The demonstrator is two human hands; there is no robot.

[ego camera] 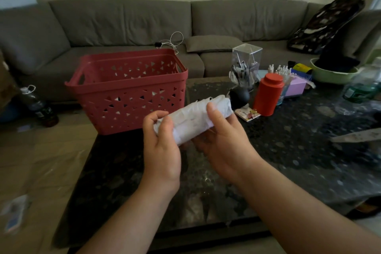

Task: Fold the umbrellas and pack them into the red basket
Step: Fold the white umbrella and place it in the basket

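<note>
A folded white umbrella (195,117) with a round black handle (239,96) lies slanted between both hands above the dark table (288,150). My left hand (160,142) grips its near end, fingers curled over the fabric. My right hand (224,140) holds the middle from below, thumb pressed on top. The red basket (127,88) stands on the table's far left corner, just behind the umbrella; its inside looks bare as far as I can see. A dark umbrella (338,60) rests in a green bowl at the far right.
A red canister (267,95), a clear pen holder (245,64), small bottles, a purple box (296,86) and the green bowl (332,75) crowd the table's far right. A grey sofa (144,20) runs behind. A dark bottle (39,105) stands on the floor at left.
</note>
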